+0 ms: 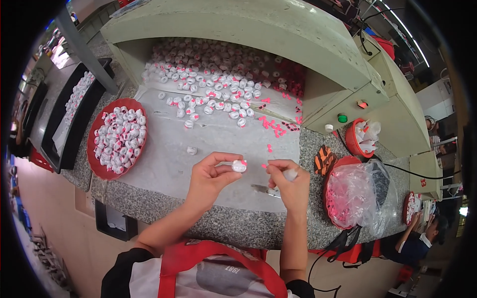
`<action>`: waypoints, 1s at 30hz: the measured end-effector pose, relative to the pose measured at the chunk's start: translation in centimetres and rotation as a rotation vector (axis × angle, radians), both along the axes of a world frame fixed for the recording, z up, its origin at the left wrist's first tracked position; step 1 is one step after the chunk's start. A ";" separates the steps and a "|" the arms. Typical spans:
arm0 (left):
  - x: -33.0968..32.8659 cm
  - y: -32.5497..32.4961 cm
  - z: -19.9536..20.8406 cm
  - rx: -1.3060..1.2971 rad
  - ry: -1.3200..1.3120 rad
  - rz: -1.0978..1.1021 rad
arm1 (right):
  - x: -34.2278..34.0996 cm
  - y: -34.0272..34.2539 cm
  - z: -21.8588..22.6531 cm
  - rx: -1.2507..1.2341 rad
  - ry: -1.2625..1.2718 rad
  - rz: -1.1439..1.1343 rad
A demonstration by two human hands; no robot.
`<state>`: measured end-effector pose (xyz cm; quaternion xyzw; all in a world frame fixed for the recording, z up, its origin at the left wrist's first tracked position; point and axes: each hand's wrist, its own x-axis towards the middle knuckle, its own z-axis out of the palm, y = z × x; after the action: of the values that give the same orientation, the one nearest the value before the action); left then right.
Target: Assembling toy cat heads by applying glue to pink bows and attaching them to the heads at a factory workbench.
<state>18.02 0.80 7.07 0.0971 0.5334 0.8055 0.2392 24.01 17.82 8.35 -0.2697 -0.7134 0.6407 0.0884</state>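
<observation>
Between thumb and fingers of my left hand (209,178) is a small white rounded piece (239,166) with a pink patch on top. Just to its right, my right hand (290,185) is closed in a pinch, with a small pink piece (264,166) at its fingertips. Something whitish (289,174) also shows within that hand; its kind is unclear. Below the right hand lies a flat metal tool (259,188), partly hidden by the fingers. One loose white piece (192,150) rests on the pale sheet (164,134) beyond my left hand.
A light-green hooded machine (238,25) covers many white pieces (218,94); pink pieces (271,124) lie at their right. Left stands a red basket (94,166) of white pieces. Right are a plastic-lined red basket (328,198) and a small orange basket (354,144). Another person (415,243) sits far right.
</observation>
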 end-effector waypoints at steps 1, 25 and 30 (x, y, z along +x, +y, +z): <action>0.1 0.2 0.2 0.011 0.025 -0.011 | 0.5 -1.2 1.5 -0.001 0.141 0.081; -0.3 -2.0 1.8 0.122 -0.006 -0.162 | 0.4 -5.5 1.8 0.385 0.411 0.043; 0.1 -0.9 1.8 0.168 -0.015 -0.147 | 0.9 -4.4 1.9 -0.057 0.282 0.089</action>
<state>18.08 -0.06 8.88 0.1499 0.4535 0.8284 0.2927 24.94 13.46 10.23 -0.1476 -0.6867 0.6955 0.1513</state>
